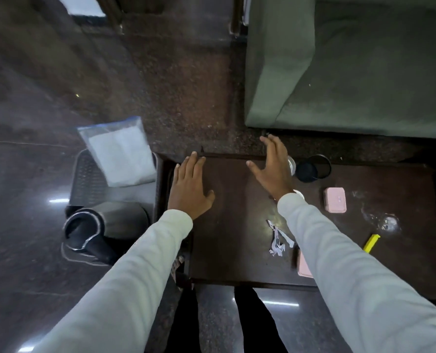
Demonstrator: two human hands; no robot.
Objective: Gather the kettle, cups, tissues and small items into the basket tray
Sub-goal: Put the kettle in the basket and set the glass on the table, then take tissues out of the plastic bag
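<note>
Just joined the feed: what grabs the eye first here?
Two open hands, left and right, spread over a dark wooden table. Left of it, a tissue pack and black kettle sit in a basket tray; a pink box remains on the table.

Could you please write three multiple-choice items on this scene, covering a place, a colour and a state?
1. Where is the tissue pack?
A. in the basket tray
B. on the sofa
C. in a hand

2. What colour is the small case on the table?
A. blue
B. pink
C. green

3. How is the left hand?
A. clenched on a cup
B. holding a pen
C. open and flat

Answers: 1 A, the pack leans in the tray beside the table. 2 B, its lid is pink. 3 C, the fingers are spread, holding nothing.
</note>
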